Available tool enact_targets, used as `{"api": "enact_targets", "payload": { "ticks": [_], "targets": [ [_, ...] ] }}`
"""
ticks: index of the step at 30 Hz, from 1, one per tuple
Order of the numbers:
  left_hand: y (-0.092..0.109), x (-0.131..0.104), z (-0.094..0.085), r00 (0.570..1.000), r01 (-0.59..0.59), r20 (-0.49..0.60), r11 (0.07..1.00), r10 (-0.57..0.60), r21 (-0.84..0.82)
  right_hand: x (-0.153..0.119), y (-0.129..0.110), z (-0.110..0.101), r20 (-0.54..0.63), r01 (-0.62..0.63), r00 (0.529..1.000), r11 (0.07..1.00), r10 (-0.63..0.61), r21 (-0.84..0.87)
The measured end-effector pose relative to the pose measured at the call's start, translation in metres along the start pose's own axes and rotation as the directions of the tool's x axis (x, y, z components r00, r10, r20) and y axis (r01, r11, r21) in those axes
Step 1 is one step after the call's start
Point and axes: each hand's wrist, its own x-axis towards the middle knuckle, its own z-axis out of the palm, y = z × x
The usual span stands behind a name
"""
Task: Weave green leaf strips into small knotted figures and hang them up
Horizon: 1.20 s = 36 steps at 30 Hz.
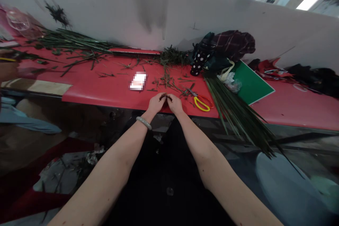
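My left hand (156,103), below a pale bangle, and my right hand (174,103) meet at the front edge of the red tabletop (100,93). Both have curled fingers, with the fingertips close together around something small and dark that I cannot make out. Just right of my right hand lie scissors (201,103) with yellow and red handles, blades pointing away to the left. Cut bits of green leaf (166,80) are scattered beyond my hands. A bright, pixelated rectangle (138,81) lies beyond my left hand.
Long green leaves (235,113) hang over the table edge at right, beside a green board (255,84). A flower-patterned black item (197,64) and plaid cloth (235,44) stand behind. More leaf strips (76,42) lie back left along a white partition (106,10). Another person's hand (7,70) is far left.
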Motion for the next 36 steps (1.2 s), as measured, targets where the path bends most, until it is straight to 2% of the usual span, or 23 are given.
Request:
{"api": "enact_targets", "payload": {
  "ticks": [6,13,19,29,33,36],
  "targets": [
    [0.0001,-0.0011,0.0003,1.0,-0.021,0.005,0.999,0.021,-0.041,-0.0006,-0.0009,-0.0006,-0.013,-0.021,1.0,0.999,0.022,0.047],
    [0.002,-0.0018,0.0,1.0,0.015,0.012,1.0,-0.015,0.002,-0.0009,-0.0003,-0.0004,-0.017,0.002,1.0,0.999,-0.001,0.041],
    [0.0039,-0.0025,-0.0013,1.0,-0.008,0.017,1.0,0.008,0.018,-0.0012,-0.0008,-0.0007,-0.011,-0.054,0.998,0.998,0.055,0.021],
    [0.0021,-0.002,-0.0004,1.0,0.007,0.02,0.999,-0.008,0.049,-0.0002,0.0003,-0.0006,-0.007,0.005,1.0,0.999,-0.005,0.045],
    [0.0022,-0.0026,0.0001,1.0,0.019,0.01,1.0,-0.019,-0.013,0.0005,0.0008,-0.0002,0.001,0.006,1.0,1.0,-0.006,0.016],
    [0.0015,-0.0023,-0.0001,1.0,-0.022,-0.009,0.996,0.022,-0.089,0.0007,0.0003,-0.0002,0.017,-0.005,1.0,1.0,0.006,-0.029]
  ]
}}
